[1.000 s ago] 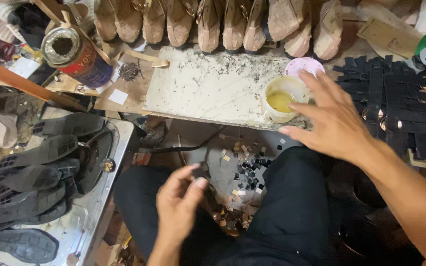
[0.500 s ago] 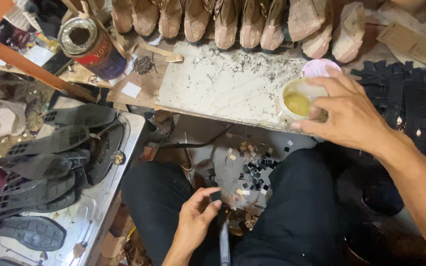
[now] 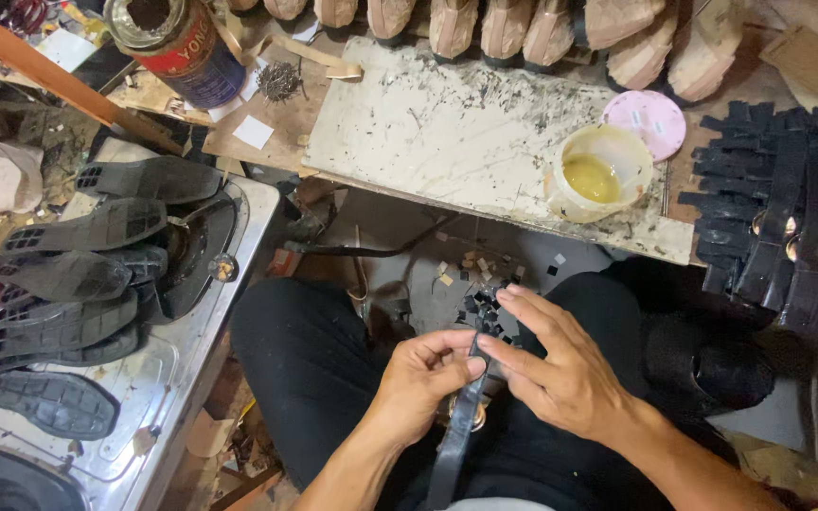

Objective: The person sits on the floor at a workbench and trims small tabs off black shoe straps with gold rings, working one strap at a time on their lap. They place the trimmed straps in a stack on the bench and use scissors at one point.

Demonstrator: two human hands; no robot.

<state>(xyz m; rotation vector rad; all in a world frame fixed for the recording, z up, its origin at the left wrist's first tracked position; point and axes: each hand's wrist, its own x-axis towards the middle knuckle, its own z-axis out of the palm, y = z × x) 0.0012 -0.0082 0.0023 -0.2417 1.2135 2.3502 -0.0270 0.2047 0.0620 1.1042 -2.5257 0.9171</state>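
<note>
Pinched between left hand (image 3: pixel 423 378) and right hand (image 3: pixel 560 369): flat black strap (image 3: pixel 461 426).

Seven flat black rubber shoe soles (image 3: pixel 78 284), one round cream glue tub (image 3: pixel 600 172), one round pink plastic lid (image 3: pixel 643 119), one red-labelled metal can (image 3: pixel 179 40), one thin black leather strap (image 3: pixel 459 431).

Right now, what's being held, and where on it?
A black strap, pinched near its upper end between the left hand and the right hand; the rest hangs down over the lap.

A cup (image 3: pixel 600 173) sits on the desk (image 3: pixel 447 123), a lid (image 3: pixel 643 115) just behind it. Soles (image 3: pixel 78 274) lie left, straps (image 3: pixel 788 208) right.
</note>
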